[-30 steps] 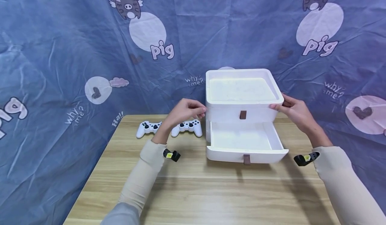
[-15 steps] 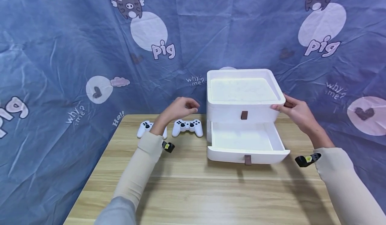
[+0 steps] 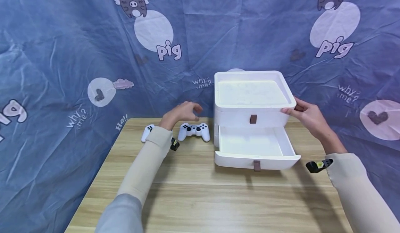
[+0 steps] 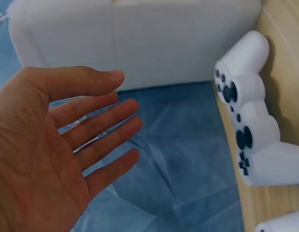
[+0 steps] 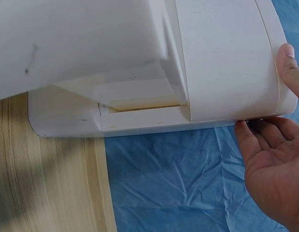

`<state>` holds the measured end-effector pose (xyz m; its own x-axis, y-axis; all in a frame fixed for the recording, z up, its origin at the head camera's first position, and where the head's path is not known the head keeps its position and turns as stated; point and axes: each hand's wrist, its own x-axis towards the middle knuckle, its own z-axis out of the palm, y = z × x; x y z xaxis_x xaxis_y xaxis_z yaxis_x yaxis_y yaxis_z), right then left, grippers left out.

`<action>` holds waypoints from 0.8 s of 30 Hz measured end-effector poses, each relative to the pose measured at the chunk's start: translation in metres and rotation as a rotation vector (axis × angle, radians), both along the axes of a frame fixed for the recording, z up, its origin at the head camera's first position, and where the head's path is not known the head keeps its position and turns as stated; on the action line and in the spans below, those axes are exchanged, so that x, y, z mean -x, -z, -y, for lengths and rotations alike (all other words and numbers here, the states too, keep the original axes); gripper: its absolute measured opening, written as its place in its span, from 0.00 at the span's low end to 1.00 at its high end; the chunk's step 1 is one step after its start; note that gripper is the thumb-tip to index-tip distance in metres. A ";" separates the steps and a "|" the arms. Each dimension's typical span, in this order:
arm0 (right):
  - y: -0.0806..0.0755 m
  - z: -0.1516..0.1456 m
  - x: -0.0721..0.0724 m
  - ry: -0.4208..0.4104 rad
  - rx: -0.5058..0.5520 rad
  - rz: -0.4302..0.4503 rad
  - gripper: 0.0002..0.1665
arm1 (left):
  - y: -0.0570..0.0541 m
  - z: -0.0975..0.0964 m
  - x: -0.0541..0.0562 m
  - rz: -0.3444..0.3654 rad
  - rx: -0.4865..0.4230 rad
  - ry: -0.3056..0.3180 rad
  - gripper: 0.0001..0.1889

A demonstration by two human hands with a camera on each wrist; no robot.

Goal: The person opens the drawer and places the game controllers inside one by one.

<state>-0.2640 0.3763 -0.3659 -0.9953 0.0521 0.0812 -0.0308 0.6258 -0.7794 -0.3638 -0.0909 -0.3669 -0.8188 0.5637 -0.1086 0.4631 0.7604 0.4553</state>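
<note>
A white two-drawer storage box (image 3: 232,116) stands at the back of the table, its lower drawer (image 3: 234,160) pulled out and its upper drawer pushed in. My right hand (image 3: 308,117) grips the box's upper right front corner, thumb on the front and fingers along the side, as the right wrist view also shows. My left hand (image 3: 182,112) hovers left of the box with nothing in it, fingers loosely extended. Just below it lies a white game controller (image 3: 194,131). A second white controller (image 3: 147,133) sits farther left, partly hidden by my left wrist and sleeve.
The wooden table (image 3: 218,198) stretches in front of the box toward me. A blue patterned cloth (image 3: 200,35) hangs right behind the table's back edge. The extended lower drawer juts toward the front, with brown pull tabs (image 3: 257,165) on both drawer fronts.
My left hand has drawn away from the box's left side, moving left over the controllers, and its fingers have spread apart. My right hand stays on the box corner.
</note>
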 end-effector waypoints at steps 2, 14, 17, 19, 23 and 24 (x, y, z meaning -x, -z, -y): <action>0.000 0.000 0.000 -0.001 0.002 0.004 0.55 | 0.004 0.001 0.004 0.038 0.008 -0.016 0.31; -0.001 0.001 -0.001 0.006 0.018 0.019 0.57 | 0.030 -0.003 0.012 0.117 0.142 -0.075 0.37; -0.001 0.001 -0.001 0.014 -0.001 0.005 0.56 | 0.038 -0.004 0.014 0.113 0.155 -0.076 0.36; -0.001 0.001 -0.001 0.016 -0.004 0.004 0.55 | 0.043 -0.004 0.015 0.107 0.169 -0.073 0.36; -0.001 0.001 -0.002 0.004 0.023 0.018 0.57 | 0.053 -0.004 0.015 0.094 0.203 -0.073 0.37; -0.002 0.001 -0.002 0.003 0.028 0.019 0.57 | 0.055 -0.005 0.015 0.086 0.209 -0.073 0.37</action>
<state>-0.2623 0.3758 -0.3642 -0.9965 0.0573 0.0612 -0.0142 0.6041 -0.7968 -0.3787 -0.0863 -0.4223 -0.8393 0.4610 -0.2882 0.3695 0.8725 0.3197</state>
